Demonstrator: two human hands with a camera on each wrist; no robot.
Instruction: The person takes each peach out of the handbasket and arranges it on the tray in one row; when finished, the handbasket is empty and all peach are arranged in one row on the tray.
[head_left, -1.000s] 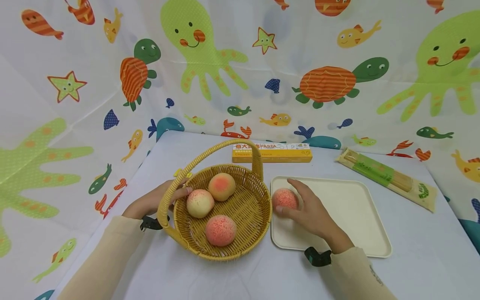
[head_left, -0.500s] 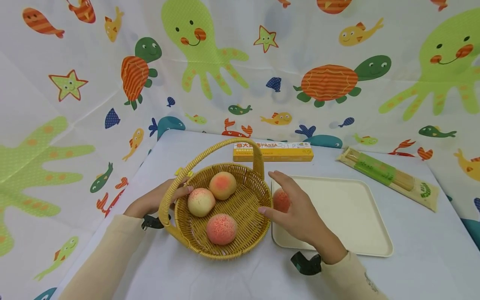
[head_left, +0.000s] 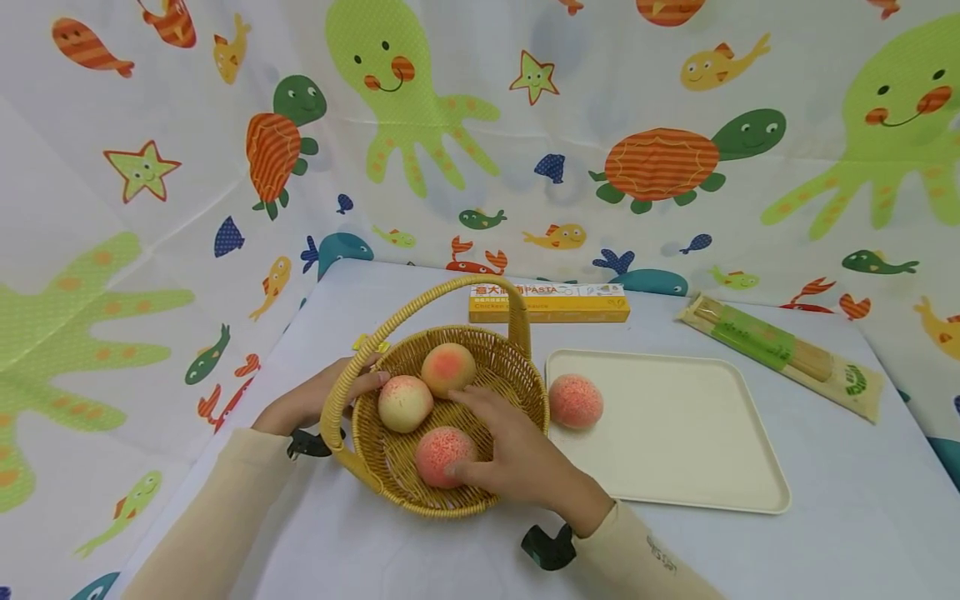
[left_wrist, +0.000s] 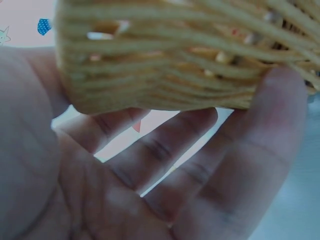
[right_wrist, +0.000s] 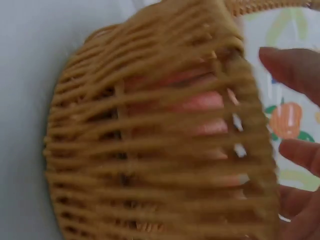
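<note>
A yellow wicker basket (head_left: 510, 392) with a tall handle holds three peaches: an orange-blushed peach (head_left: 447, 363) at the back, a pale peach (head_left: 406, 403) at the left, and a pink peach (head_left: 441, 454) in front. My left hand (head_left: 318, 396) grips the basket's left side; the left wrist view shows its fingers against the woven wall. My right hand (head_left: 521, 454) reaches over the right rim, fingers spread, thumb beside the front pink peach. Whether the thumb touches that peach cannot be told. Another pink peach (head_left: 576, 402) lies at the left end of a cream tray (head_left: 675, 433).
Behind the basket lies a yellow pasta box (head_left: 551, 305). A packet of noodles (head_left: 783, 354) with a green band lies at the back right. Part of a small yellow object (head_left: 362, 342) shows behind the handle. A patterned curtain (head_left: 570, 108) bounds the white table.
My right hand has moved left, from around the peach on the tray to inside the basket. That peach stays on the tray. My left hand keeps its place on the basket.
</note>
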